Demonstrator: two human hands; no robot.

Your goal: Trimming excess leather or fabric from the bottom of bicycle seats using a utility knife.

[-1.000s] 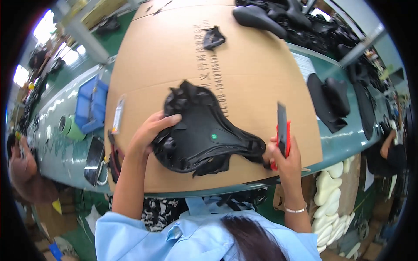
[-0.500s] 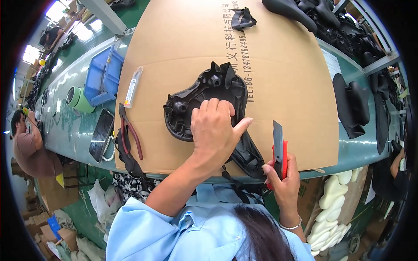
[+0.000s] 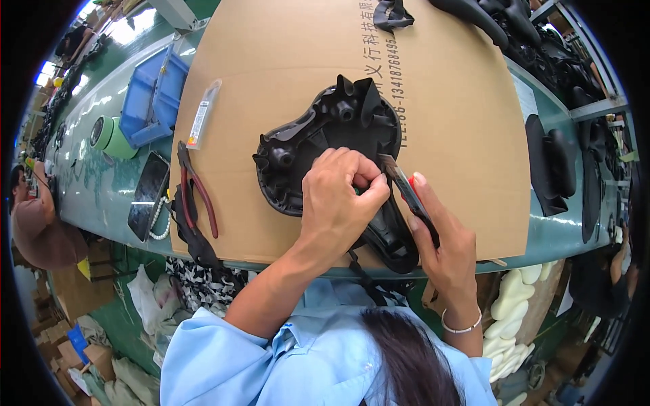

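Observation:
A black bicycle saddle (image 3: 277,179) lies underside up on a cardboard sheet (image 3: 467,176), with loose flaps of black cover standing along its rim. My left hand (image 3: 338,196) rests over the middle of the saddle, thumb and forefinger pinched together at the cover by its right edge. In my right hand (image 3: 447,250) is a red and black utility knife (image 3: 413,196), blade extended. The blade's tip is at the saddle's right inner edge, just beside my left fingertips. What lies under my left palm is hidden.
Left on the cardboard are red-handled pliers (image 3: 196,193) and a clear blade case (image 3: 202,122). Beyond them sit a blue bin (image 3: 152,101), a green cup (image 3: 112,135) and a phone (image 3: 147,196). Black cover pieces (image 3: 550,162) lie right. A person (image 3: 47,216) is at far left.
My right hand has brought the knife up and left to the saddle's edge, its blade now slanting left. My left thumb has closed from spread out into a pinch.

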